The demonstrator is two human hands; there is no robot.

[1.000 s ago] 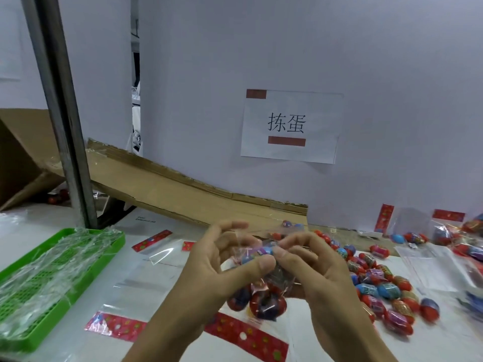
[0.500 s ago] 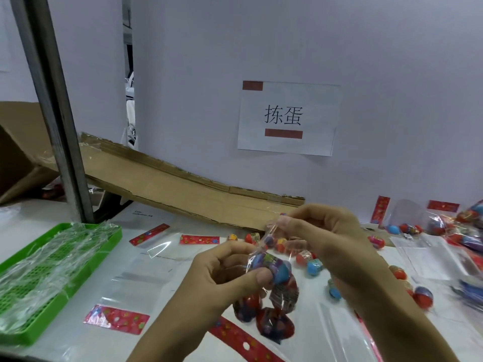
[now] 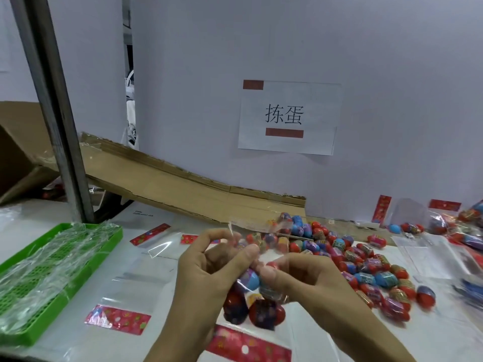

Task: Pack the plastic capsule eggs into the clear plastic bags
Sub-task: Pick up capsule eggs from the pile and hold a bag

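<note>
Both hands hold up one clear plastic bag [image 3: 257, 301] above the table's front middle, with several capsule eggs hanging in its lower part. My left hand [image 3: 211, 267] pinches the bag's top between thumb and fingers. My right hand [image 3: 300, 278] grips the bag just below, fingers curled round its neck. A heap of loose capsule eggs [image 3: 366, 262], red, blue and purple, lies on the table to the right. Empty clear bags with red header strips [image 3: 117, 318] lie flat at the front left.
A green plastic tray [image 3: 78, 280] covered in clear film sits at the left edge. A grey metal post [image 3: 56, 118] rises behind it. Flattened cardboard [image 3: 167, 184] leans along the back wall. Filled bags [image 3: 465, 226] lie at the far right.
My right hand has come down from the bag's top to its neck beside my left hand. The view has shifted, showing more of the egg heap.
</note>
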